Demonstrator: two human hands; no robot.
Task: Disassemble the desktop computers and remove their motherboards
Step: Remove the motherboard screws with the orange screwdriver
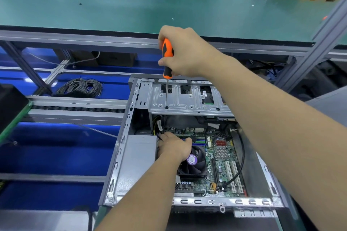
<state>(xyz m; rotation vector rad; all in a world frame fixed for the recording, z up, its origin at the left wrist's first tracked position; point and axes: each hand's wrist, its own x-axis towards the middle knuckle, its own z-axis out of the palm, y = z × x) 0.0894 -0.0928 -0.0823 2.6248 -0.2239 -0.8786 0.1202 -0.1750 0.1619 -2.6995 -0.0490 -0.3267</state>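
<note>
On the blue workbench, the desktop computer (187, 146) lies on its side with the cover off, so the motherboard (219, 157) faces up, still seated on the case floor. The right hand (185, 52) grips an orange-and-black screwdriver (167, 58) held upright, its tip down at a screw hole in the metal drive cage (187, 99), probably to free the cage. The left hand (173, 146) reaches in beside the CPU fan (195, 161), fingers curled at the cables near the power supply (137, 159); whether it pinches one, I cannot tell.
</note>
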